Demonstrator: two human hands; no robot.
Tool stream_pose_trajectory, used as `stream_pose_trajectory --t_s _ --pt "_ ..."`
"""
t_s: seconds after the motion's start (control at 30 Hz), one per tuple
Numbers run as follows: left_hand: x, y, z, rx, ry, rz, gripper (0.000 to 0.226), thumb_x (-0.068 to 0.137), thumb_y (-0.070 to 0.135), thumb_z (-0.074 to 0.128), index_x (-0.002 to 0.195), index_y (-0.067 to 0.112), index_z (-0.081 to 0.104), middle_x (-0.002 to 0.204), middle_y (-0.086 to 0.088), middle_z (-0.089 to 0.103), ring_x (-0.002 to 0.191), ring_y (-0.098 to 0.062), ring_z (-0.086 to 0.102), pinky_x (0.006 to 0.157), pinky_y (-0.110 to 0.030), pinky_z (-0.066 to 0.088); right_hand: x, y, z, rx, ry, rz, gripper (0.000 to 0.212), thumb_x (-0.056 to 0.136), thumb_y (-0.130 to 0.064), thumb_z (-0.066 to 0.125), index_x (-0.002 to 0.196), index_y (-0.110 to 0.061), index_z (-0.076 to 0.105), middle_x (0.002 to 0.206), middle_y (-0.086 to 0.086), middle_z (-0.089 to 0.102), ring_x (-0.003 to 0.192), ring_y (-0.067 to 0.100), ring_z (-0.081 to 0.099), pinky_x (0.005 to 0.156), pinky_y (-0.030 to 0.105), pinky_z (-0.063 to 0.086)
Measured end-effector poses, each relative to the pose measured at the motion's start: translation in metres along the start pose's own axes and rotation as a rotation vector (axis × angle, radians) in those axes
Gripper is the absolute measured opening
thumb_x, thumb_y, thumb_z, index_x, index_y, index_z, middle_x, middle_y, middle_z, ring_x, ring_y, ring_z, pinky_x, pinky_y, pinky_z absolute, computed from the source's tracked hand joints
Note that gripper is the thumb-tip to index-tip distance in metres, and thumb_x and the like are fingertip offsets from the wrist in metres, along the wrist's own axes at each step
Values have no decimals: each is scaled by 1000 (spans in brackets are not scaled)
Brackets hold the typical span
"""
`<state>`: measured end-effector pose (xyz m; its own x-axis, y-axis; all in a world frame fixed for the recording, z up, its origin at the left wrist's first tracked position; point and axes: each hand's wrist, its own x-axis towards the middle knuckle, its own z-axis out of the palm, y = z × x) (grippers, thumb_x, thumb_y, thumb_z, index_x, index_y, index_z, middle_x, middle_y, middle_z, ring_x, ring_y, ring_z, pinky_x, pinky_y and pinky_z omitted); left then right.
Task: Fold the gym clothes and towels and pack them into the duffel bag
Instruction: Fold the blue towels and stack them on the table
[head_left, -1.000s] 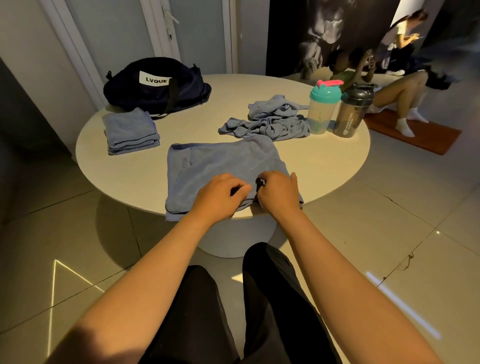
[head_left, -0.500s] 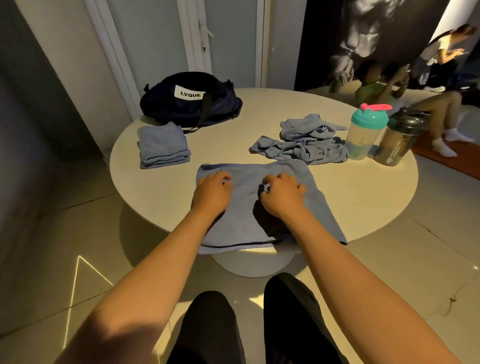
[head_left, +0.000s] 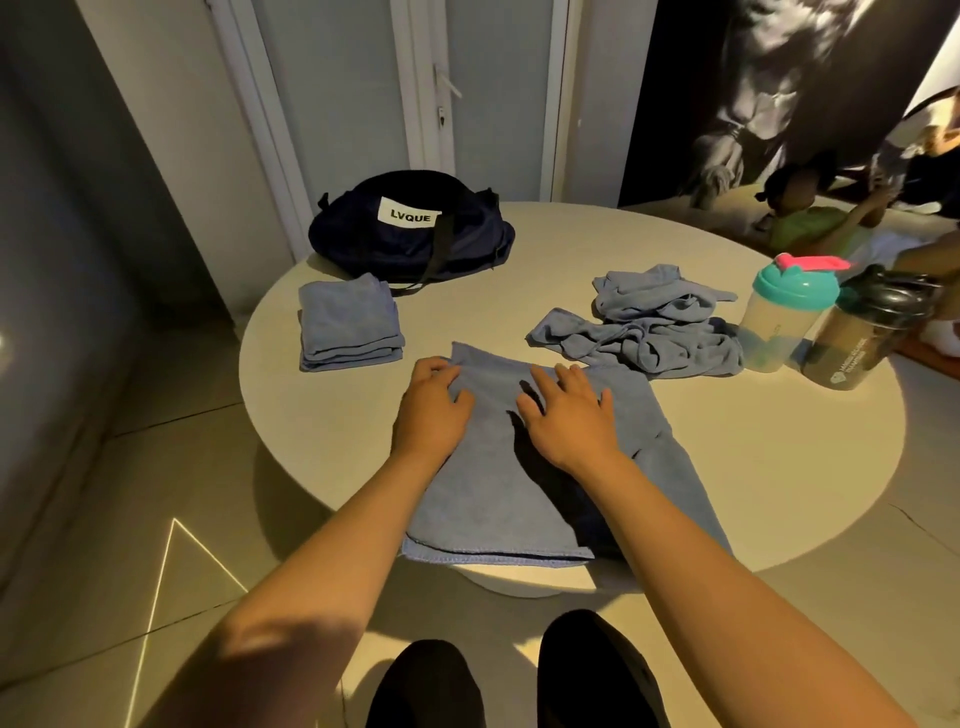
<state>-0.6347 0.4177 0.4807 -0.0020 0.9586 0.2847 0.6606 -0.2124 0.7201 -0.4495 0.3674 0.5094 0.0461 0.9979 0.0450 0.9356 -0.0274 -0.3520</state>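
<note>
A blue towel (head_left: 488, 499) lies doubled over at the front of the round table (head_left: 737, 467), its near edge hanging past the rim. My left hand (head_left: 434, 410) sits on the towel's far left corner with its fingers bent over the edge. My right hand (head_left: 569, 410) presses flat on the far edge, fingers spread. A folded stack of blue towels (head_left: 348, 327) lies at the left. A crumpled pile of blue cloths (head_left: 654, 332) lies at the right. The navy duffel bag (head_left: 405, 234) labelled LVQUE stands at the back left; I cannot tell whether it is zipped.
A teal-lidded shaker bottle (head_left: 784, 317) and a dark shaker bottle (head_left: 862, 332) stand at the table's right edge, beside the crumpled pile. A person in a green top (head_left: 810, 223) sits on the floor beyond the table. My knees are under the near edge.
Both hands carried the towel's near edge away from me and laid it on the far edge, folding it in half. My right hand went from pinching to lying flat.
</note>
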Motion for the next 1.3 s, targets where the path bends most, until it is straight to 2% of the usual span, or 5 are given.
stream_pose_trajectory --t_s 0.2,0.37,0.7,0.9,1.3 --pt "3 -20 -9 14 21 -125 39 101 8 50 139 10 53 130 1 43 115 -24 54 88 -22 38 13 4 10 -58 -214 79 67 101 -65 19 159 -34 12 168 7 -1 154 26 -12 118 65 -8" --pt "8 -24 -7 232 -125 -87 41 100 11 44 139 4 54 144 -16 50 129 -33 38 109 -37 35 21 -7 16 -70 -152 -3 60 100 -65 21 150 -34 32 163 8 19 154 27 2 114 71 -9" --pt "16 -18 -12 442 -214 -231 63 98 23 34 159 28 20 166 10 17 136 -24 28 107 -36 24 58 -21 21 -62 -229 -25 61 104 -55 23 153 -20 33 166 6 13 153 26 6 117 65 3" --pt "9 -25 -10 461 -160 -146 55 106 22 26 160 24 16 168 7 11 132 -24 32 107 -36 25 63 -17 27 13 65 -65 37 105 -32 38 127 -10 59 131 13 54 122 33 46 101 46 39" --pt "5 -25 -14 396 -192 -137 65 103 33 36 161 26 8 169 7 4 143 -22 24 112 -37 22 63 -23 38 -89 125 -147 22 96 -20 52 111 -9 64 126 8 53 117 32 46 87 39 29"
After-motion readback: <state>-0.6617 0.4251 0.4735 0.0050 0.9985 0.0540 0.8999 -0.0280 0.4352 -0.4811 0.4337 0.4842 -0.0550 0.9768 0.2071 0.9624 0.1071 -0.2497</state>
